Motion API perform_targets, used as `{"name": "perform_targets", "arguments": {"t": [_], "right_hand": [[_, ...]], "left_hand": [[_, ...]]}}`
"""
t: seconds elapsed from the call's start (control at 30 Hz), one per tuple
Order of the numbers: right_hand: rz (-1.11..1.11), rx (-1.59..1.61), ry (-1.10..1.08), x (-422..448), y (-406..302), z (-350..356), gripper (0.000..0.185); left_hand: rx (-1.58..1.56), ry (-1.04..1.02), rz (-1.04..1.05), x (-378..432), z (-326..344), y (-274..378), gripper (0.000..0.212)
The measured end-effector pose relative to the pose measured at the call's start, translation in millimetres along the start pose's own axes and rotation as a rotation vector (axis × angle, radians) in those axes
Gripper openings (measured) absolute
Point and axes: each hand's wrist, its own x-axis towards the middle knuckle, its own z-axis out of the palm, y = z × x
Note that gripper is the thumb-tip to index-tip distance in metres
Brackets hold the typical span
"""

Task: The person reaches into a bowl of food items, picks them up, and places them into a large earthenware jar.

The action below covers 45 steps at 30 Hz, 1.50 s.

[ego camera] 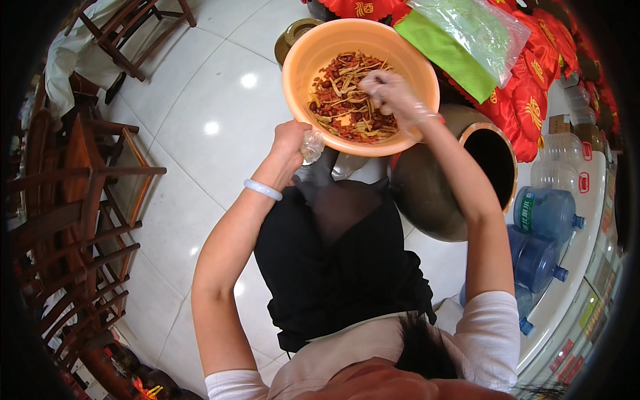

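An orange plastic basin [424,60] holds a mix of red dried berries [326,95], dark red dates and pale yellow sliced dried roots [350,80]. My right hand [392,95], in a clear plastic glove, reaches into the basin over the right side of the mix; blur and the glove hide whether its fingers hold any pieces. At the basin's near left rim is my bare left hand [290,142], with a bangle on the wrist. It is closed on a crumpled clear plastic bag or glove [312,146].
A large dark ceramic jar [430,185] with an open mouth stands right of my knees. Red cloth covers [535,100], a green bag [450,60] and clear plastic packaging lie beyond. Blue water bottles [545,210] line the right; wooden chairs [90,170] stand left.
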Motion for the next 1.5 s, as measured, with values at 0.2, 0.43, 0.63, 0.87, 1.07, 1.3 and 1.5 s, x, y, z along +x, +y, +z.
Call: {"name": "perform_targets", "arguments": {"t": [0.2, 0.43, 0.63, 0.87, 1.07, 1.3, 1.5], "right_hand": [[-0.065, -0.086, 0.161, -118, -61, -81, 0.02], [0.235, -0.234, 0.303, -191, -16, -135, 0.017], [0.228, -0.004, 0.319, -199, 4, -154, 0.022], [0.36, -0.114, 0.163, -198, 14, -155, 0.027], [0.164, -0.096, 0.255, -173, 3, -148, 0.031], [-0.213, -0.364, 0.11, -44, 13, -81, 0.014], [-0.017, -0.964, -0.092, 35, 44, -7, 0.02]], "left_hand": [[-0.024, 0.003, -0.007, -4, 2, 4, 0.022], [0.063, 0.009, 0.054, 8, -4, -5, 0.017], [-0.04, -0.056, 0.03, 13, -9, -6, 0.016], [-0.035, -0.063, 0.027, 14, -13, -7, 0.015], [0.034, -0.013, 0.031, 4, -2, -2, 0.021], [0.011, -0.034, 0.017, -1, 2, 0, 0.017], [-0.017, -0.006, 0.02, 4, -4, -3, 0.018]]}}
